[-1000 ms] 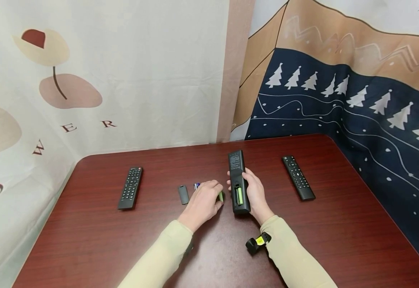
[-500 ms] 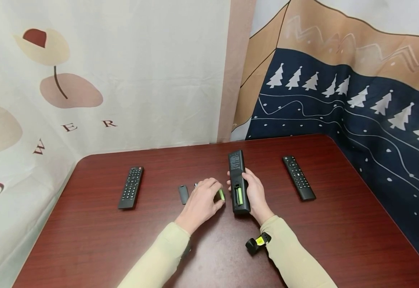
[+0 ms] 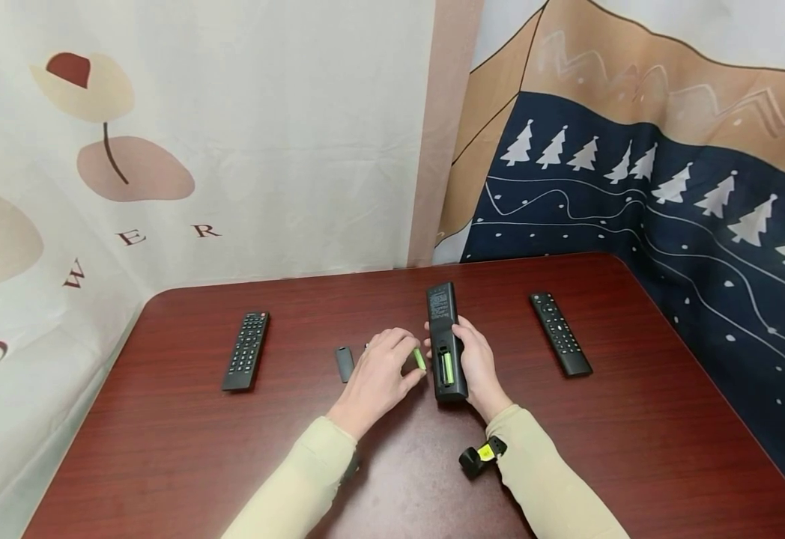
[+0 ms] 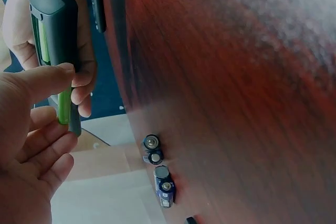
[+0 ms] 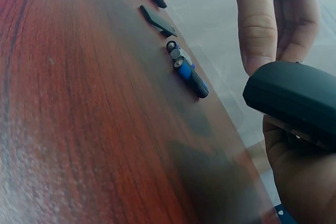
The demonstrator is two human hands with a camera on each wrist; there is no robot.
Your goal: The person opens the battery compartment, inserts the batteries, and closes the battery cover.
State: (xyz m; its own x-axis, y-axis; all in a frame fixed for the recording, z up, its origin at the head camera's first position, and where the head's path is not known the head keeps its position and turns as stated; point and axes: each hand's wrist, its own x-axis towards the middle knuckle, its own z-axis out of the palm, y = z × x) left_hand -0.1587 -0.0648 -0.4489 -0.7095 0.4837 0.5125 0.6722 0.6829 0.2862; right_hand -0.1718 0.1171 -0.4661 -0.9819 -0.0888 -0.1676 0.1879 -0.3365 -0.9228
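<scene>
In the head view my right hand (image 3: pixel 479 367) grips a black remote control (image 3: pixel 441 314), back side up, its battery compartment uncovered. One green battery (image 3: pixel 449 368) lies inside that compartment. Just left of the remote, my left hand (image 3: pixel 380 368) pinches a second green battery (image 3: pixel 419 359) between thumb and fingers. The left wrist view has this pinched battery (image 4: pixel 63 107) close to the remote (image 4: pixel 59 22); whether they touch I cannot tell. From the right wrist, the remote (image 5: pixel 294 100) hides the compartment.
A small dark battery cover (image 3: pixel 344 364) lies left of my left hand. Several blue-and-silver batteries (image 4: pixel 165 187) sit on the table near it, mostly hidden in the head view. Other remotes lie at the left (image 3: pixel 247 352) and right (image 3: pixel 559 335) of the brown table (image 3: pixel 163 449).
The pinched green battery has come up and a little to the right, nearer the remote, along with my left hand's fingers. My right hand and the remote have hardly moved.
</scene>
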